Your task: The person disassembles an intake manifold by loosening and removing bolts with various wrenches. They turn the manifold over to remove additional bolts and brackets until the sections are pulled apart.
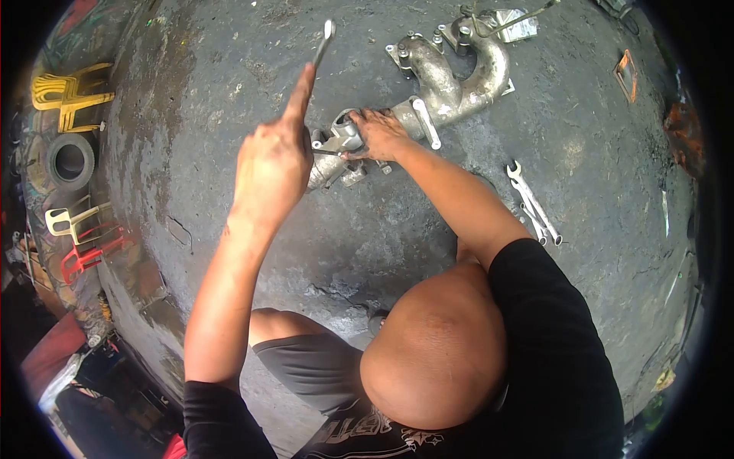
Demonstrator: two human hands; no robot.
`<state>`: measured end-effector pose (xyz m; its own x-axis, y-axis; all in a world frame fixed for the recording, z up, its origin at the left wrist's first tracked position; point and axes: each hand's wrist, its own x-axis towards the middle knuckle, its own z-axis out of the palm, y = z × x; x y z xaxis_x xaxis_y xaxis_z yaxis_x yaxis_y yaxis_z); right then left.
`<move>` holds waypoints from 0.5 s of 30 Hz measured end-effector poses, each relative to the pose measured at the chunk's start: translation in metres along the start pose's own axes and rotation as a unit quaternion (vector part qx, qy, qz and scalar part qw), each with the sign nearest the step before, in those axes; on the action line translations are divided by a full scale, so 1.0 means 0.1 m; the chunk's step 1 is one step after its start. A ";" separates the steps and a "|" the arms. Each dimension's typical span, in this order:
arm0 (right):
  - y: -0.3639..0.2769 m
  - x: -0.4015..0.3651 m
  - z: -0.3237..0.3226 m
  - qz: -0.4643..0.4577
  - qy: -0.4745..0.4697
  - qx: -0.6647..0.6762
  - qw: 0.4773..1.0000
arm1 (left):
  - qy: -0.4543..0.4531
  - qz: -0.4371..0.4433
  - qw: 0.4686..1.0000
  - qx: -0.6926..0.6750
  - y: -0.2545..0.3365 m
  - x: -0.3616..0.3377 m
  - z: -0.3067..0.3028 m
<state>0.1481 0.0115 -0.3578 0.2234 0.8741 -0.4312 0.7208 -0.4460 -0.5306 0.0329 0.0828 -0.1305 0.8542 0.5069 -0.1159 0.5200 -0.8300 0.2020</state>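
Note:
My left hand is closed round a wrench, its index finger stretched along the shank. The wrench's far end points up and away, above the floor. My right hand grips a silvery cast metal manifold, fingers over the top and thumb on the near side. The manifold lies on the floor, with two curved pipes at its far right. A second wrench rests across its middle. Beside my left hand a thin dark rod reaches toward the manifold's near end; what it belongs to is hidden.
Several wrenches lie on the concrete floor at the right. Yellow stacked chairs, a tyre and a red chair stand at the left. A rusty frame lies at the far right. My bent knee is close below.

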 end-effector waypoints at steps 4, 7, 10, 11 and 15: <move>0.05 0.01 0.05 -0.004 0.036 0.005 0.999 | 0.183 0.087 0.975 0.088 0.30 0.45 -0.25; 0.05 0.01 0.06 -0.007 0.049 0.005 0.999 | -0.086 -0.059 0.976 0.193 -0.15 0.08 0.40; 0.06 0.04 0.12 -0.014 0.047 -0.013 0.999 | -0.181 0.042 0.961 0.206 -0.77 -0.05 0.64; 0.06 0.00 0.15 -0.012 0.038 -0.007 0.999 | -0.208 -0.011 0.962 0.175 -0.62 -0.04 0.43; 0.03 0.02 0.06 -0.007 0.033 0.003 0.999 | 0.093 0.010 0.994 0.049 -0.12 0.22 -0.02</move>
<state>0.1467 0.0107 -0.3643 0.2562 0.8907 -0.3754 0.7205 -0.4349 -0.5401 0.0452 0.1044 -0.1337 0.8535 0.5162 0.0712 0.5082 -0.8548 0.1049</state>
